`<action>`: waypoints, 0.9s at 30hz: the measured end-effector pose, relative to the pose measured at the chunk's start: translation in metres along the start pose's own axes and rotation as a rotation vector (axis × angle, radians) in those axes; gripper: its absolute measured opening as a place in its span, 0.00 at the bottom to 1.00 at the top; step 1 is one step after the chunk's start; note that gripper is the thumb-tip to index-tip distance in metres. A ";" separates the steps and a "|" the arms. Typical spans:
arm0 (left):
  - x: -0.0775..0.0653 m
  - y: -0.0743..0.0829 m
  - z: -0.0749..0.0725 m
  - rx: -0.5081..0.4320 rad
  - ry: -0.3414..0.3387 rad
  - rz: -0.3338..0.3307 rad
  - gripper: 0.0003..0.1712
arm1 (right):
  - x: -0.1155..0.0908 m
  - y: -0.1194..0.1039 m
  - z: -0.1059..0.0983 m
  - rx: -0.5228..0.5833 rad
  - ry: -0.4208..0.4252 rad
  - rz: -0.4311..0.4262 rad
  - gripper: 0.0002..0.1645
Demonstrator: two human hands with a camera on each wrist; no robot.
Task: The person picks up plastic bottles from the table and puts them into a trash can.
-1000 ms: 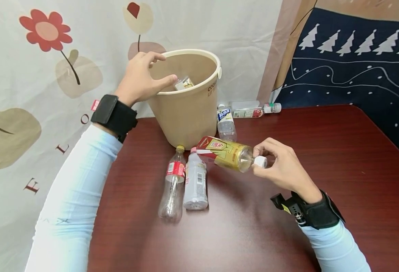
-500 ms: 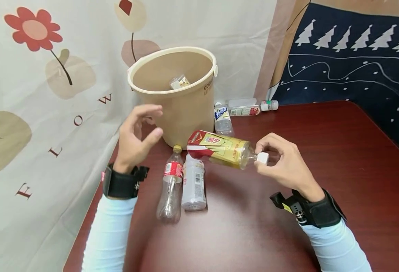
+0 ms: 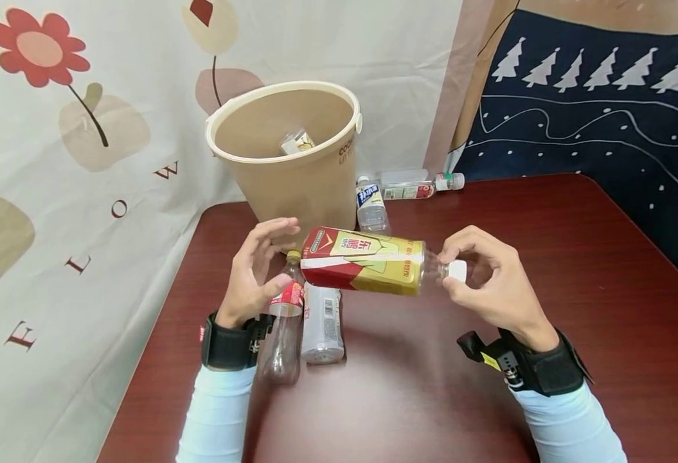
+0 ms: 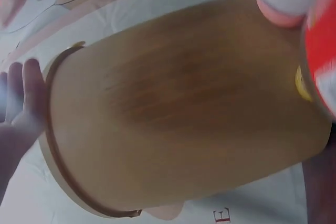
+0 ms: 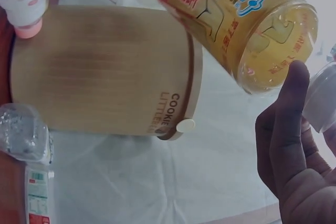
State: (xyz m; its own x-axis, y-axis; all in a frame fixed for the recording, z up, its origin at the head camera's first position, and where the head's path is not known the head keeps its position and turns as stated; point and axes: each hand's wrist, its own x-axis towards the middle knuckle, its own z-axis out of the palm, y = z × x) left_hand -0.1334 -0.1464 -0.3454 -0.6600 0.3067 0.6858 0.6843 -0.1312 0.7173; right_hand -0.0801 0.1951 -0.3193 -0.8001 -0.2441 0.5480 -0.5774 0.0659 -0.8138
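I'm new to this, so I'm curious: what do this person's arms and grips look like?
Pale blue sleeves cover the forearms. Black wrist straps carry small dark devices; the right one has a yellow mark. The left grip and right grip are ungloved.

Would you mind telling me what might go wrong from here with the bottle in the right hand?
The right hand pinches the yellow-and-red bottle only at its neck, by the white cap, so the far end could dip or the bottle slip.

If dropped, it might hit the white bottle and set it rolling.

The open left hand is near the red-labelled bottle and might bump it.
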 end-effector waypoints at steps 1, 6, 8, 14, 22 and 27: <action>-0.002 0.001 0.001 -0.013 -0.013 -0.005 0.45 | 0.000 0.000 0.000 0.024 -0.004 0.000 0.19; -0.008 0.007 0.006 -0.057 -0.073 -0.028 0.48 | 0.003 -0.001 0.001 0.113 -0.025 -0.028 0.22; -0.010 0.010 0.007 -0.074 -0.091 -0.035 0.49 | 0.004 0.000 0.001 0.138 -0.034 -0.042 0.22; -0.011 0.017 0.010 -0.103 -0.127 -0.050 0.48 | 0.005 -0.001 0.000 0.150 -0.043 -0.042 0.20; -0.010 0.023 0.017 -0.087 -0.183 -0.056 0.45 | 0.000 0.000 -0.001 0.186 -0.045 -0.050 0.21; -0.013 0.027 0.021 -0.108 -0.149 -0.068 0.39 | -0.001 0.004 0.000 0.246 -0.041 -0.093 0.23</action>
State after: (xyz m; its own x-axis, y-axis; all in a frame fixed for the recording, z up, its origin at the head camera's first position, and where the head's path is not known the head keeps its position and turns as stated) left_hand -0.0999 -0.1344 -0.3369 -0.6449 0.4536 0.6151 0.5973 -0.2029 0.7759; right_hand -0.0815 0.1959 -0.3236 -0.7352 -0.2774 0.6185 -0.5874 -0.1945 -0.7855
